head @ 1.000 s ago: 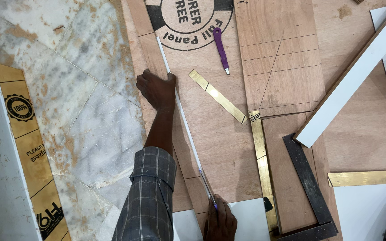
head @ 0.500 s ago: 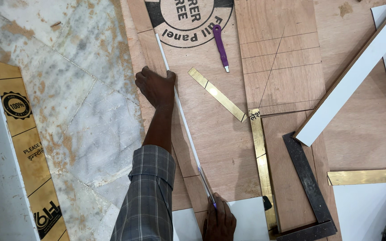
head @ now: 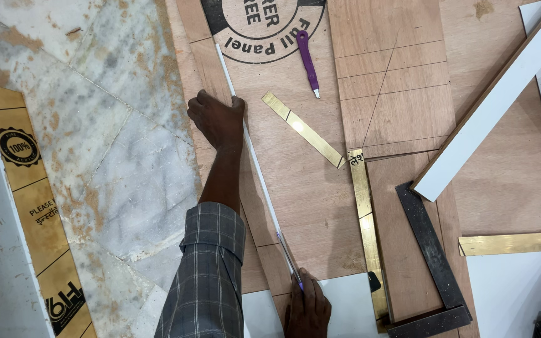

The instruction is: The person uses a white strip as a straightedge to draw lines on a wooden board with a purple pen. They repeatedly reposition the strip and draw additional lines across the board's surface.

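Note:
My left hand (head: 217, 119) presses flat on a long thin white strip (head: 255, 164) that lies along the plywood sheet (head: 320, 188). Near the bottom edge, my right hand (head: 308, 308) grips a small purple-handled knife (head: 290, 260) whose blade rests against the strip's near end. The plaid sleeve of my left arm runs down the middle of the view.
A purple cutter (head: 307, 61) and a brass strip (head: 305, 129) lie further up the plywood. A longer brass strip (head: 364, 219), a black try square (head: 430, 256), a white-edged board (head: 496, 100) and another brass strip (head: 513, 243) sit right. Marble floor (head: 95, 138) lies left.

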